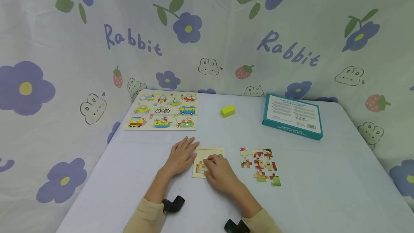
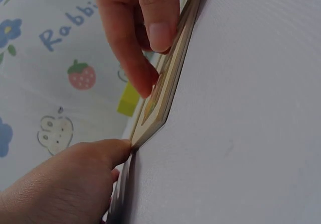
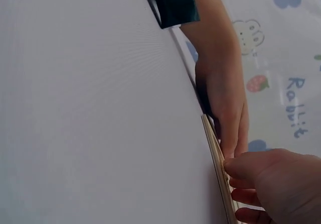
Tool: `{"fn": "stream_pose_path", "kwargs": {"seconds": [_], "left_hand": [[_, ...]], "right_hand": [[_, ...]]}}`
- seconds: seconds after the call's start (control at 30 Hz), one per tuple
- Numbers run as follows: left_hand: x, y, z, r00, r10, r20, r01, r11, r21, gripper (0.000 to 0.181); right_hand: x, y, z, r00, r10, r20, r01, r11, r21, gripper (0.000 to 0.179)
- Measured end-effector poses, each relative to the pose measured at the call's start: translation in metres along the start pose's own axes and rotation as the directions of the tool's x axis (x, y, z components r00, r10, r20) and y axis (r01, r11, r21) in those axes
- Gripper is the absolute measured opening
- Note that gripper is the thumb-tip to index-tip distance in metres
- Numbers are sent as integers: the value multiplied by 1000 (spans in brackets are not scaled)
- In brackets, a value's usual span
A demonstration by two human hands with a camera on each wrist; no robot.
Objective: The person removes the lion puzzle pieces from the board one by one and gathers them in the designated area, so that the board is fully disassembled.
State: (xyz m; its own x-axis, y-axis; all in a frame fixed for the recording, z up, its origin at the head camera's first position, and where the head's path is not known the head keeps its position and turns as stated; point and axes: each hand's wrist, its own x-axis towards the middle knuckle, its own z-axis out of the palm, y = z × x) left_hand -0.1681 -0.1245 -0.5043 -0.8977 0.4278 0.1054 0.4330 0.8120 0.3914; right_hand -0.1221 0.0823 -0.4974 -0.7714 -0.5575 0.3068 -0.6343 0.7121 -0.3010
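Note:
A wooden puzzle tray [image 1: 210, 150] lies on the white table, with a few joined jigsaw pieces [image 1: 200, 167] in its lower left part. My left hand [image 1: 182, 155] rests flat beside the tray's left side, fingers spread. Its thumb [image 2: 118, 151] touches the tray's edge in the left wrist view. Over the tray, my right hand [image 1: 221, 173] has its fingers bent down, fingertips right at the pieces; its thumb [image 3: 238, 167] presses there in the right wrist view. No piece shows between these fingers, and the hand hides part of the tray.
Several loose jigsaw pieces [image 1: 259, 164] lie right of the tray. A vehicle picture board [image 1: 168, 119] is at the back left, a yellow block [image 1: 228, 111] at the back middle, and a teal box [image 1: 292, 116] at the back right. A printed curtain [image 1: 226, 28] hangs behind the table.

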Motion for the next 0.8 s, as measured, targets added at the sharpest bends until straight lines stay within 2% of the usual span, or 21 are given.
{"fn": "stream_pose_path", "kwargs": {"seconds": [0.1, 0.23, 0.43, 0.63, 0.8], "left_hand": [[1, -1, 1, 1000, 2, -5, -2, 1000, 6, 44], [2, -2, 2, 1000, 9, -12, -8, 1000, 6, 44], [1, -2, 2, 1000, 4, -7, -4, 1000, 9, 45], [1, -1, 2, 1000, -1, -5, 1, 1000, 4, 45], [1, -1, 2, 1000, -2, 0, 2, 1000, 3, 45]], "right_hand": [[1, -2, 5, 1000, -7, -6, 7, 1000, -14, 36], [1, -3, 10, 1000, -1, -5, 2, 1000, 16, 35], [2, -6, 10, 999, 26, 26, -26, 999, 38, 39], [2, -6, 13, 1000, 6, -19, -5, 1000, 30, 40], [2, -5, 14, 999, 45, 26, -46, 998, 53, 38]]}}
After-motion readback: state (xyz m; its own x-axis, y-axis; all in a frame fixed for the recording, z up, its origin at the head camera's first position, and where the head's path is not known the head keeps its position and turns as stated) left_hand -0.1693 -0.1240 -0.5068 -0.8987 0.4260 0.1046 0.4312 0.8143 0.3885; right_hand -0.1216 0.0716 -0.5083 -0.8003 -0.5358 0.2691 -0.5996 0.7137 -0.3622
